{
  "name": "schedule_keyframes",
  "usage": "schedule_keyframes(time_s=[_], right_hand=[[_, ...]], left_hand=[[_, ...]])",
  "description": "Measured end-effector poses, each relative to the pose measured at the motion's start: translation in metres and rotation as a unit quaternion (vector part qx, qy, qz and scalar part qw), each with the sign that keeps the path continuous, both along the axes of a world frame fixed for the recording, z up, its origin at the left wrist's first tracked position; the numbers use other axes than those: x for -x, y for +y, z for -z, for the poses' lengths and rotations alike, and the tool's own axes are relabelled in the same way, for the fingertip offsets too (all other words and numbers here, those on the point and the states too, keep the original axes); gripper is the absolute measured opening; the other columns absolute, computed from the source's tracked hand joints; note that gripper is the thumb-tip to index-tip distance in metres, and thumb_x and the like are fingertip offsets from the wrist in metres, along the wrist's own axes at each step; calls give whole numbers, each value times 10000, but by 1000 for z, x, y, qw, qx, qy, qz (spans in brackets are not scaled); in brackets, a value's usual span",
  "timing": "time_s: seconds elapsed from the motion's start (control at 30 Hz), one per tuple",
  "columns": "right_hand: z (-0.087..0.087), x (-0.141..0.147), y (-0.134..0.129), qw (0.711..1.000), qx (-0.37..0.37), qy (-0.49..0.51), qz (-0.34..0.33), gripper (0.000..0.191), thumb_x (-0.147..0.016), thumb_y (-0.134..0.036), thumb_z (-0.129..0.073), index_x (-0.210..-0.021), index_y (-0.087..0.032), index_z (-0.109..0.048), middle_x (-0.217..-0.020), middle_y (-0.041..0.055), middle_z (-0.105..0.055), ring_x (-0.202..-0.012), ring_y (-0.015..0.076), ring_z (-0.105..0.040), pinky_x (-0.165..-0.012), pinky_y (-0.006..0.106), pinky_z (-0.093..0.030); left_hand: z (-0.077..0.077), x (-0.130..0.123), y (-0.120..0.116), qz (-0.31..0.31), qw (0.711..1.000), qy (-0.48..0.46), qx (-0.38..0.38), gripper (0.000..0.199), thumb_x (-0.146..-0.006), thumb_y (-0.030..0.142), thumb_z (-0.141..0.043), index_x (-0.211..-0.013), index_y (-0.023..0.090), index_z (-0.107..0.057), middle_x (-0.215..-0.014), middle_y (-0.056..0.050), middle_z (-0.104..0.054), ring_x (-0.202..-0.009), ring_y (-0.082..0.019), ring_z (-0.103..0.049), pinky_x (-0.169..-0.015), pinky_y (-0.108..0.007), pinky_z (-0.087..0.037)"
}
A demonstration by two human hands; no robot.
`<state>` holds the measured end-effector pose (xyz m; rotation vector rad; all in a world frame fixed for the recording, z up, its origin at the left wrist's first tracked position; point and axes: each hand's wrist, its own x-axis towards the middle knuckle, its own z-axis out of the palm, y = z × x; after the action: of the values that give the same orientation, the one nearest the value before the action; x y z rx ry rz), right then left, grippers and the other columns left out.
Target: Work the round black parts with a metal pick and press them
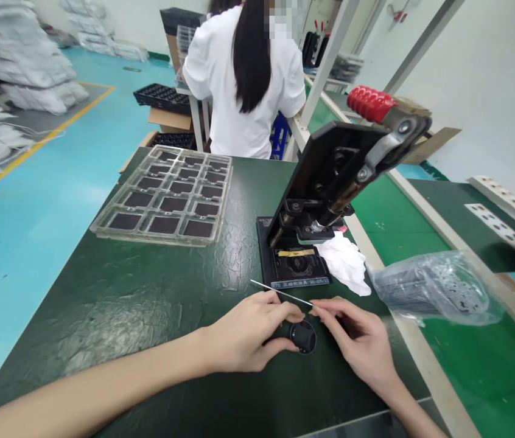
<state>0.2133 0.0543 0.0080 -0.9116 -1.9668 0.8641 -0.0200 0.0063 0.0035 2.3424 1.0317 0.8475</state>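
Black disc sits just on the near side of the hand press, between the person's two hands; from where I stand, I can't tell whether it rests on the surface or is held slightly above it. The left hand has thumb and forefinger clamped on its rim. The right hand has its fingers pinched together on one end of a thin white stick, whose free end appears beside the press's near edge. To do this well, I'd grip the disc only by its rim, pinch the stick lightly, and mind its free end near the press.
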Motion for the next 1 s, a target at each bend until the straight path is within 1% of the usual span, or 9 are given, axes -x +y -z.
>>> schedule_keyframes(time_s=[0.13,0.23,0.3,0.37,0.47,0.63,0.73,0.83,1.0], right_hand=[[-10,-11,2,993,92,78,20,155,-885,-268,-678,-990,-176,-746,-870,30,-709,-728,39,-690,-670,40,-548],[-27,-28,1,984,91,150,36,162,-873,-265,-697,-1018,-273,-768,-855,28,-705,-692,64,-680,-612,88,-550],[-43,-37,-2,981,23,169,88,169,-881,-238,-685,-1020,-287,-769,-829,19,-690,-661,50,-656,-587,97,-534],[-58,-42,-7,978,-96,111,149,175,-877,-156,-672,-1010,-236,-752,-831,7,-670,-672,2,-623,-614,69,-524],[-70,-41,-12,961,-233,-4,147,253,-825,-4,-661,-1010,-173,-703,-868,-19,-658,-739,-58,-591,-702,12,-506],[-54,-35,-5,969,-229,-55,77,303,-810,1,-670,-1044,-191,-656,-913,-35,-653,-792,-25,-597,-712,97,-492],[-41,-35,4,960,-241,-134,55,197,-841,-71,-680,-998,-182,-638,-951,-63,-660,-806,-39,-589,-754,95,-483],[-34,-37,12,955,-231,-182,29,68,-897,-136,-646,-956,-166,-663,-848,-70,-633,-722,-58,-550,-689,80,-443],[-38,-34,5,948,-269,-162,52,125,-877,-102,-651,-991,-145,-680,-1004,13,-639,-962,3,-601,-879,136,-497]], left_hand=[[1,2,1,3,1000,-1,5,358,-995,332,-641,-1297,212,-491,-1218,25,-646,-1008,-167,-547,-886,-314,-462],[1,3,1,10,1000,7,15,361,-1002,342,-632,-1308,224,-481,-1242,34,-640,-1025,-160,-548,-902,-312,-468],[1,3,1,11,1000,12,22,361,-1008,349,-625,-1314,226,-478,-1249,35,-640,-1031,-159,-547,-892,-308,-475],[2,4,2,7,999,14,29,355,-1012,361,-621,-1311,232,-480,-1247,40,-642,-1039,-155,-546,-883,-304,-482],[2,4,3,7,999,15,32,359,-1007,362,-631,-1308,239,-479,-1252,52,-643,-1057,-144,-554,-902,-301,-491],[1,6,4,12,1000,17,19,353,-1018,383,-616,-1314,242,-485,-1248,55,-641,-1072,-138,-553,-916,-295,-495],[0,6,5,15,1000,16,11,361,-1010,383,-629,-1311,231,-500,-1230,52,-647,-1045,-130,-556,-901,-281,-496],[0,5,6,13,1000,19,1,363,-1014,380,-621,-1316,214,-506,-1225,39,-651,-1050,-138,-558,-895,-286,-493],[1,4,7,22,1000,11,-14,361,-1009,379,-631,-1294,189,-517,-1212,20,-658,-1035,-142,-554,-879,-279,-480]])
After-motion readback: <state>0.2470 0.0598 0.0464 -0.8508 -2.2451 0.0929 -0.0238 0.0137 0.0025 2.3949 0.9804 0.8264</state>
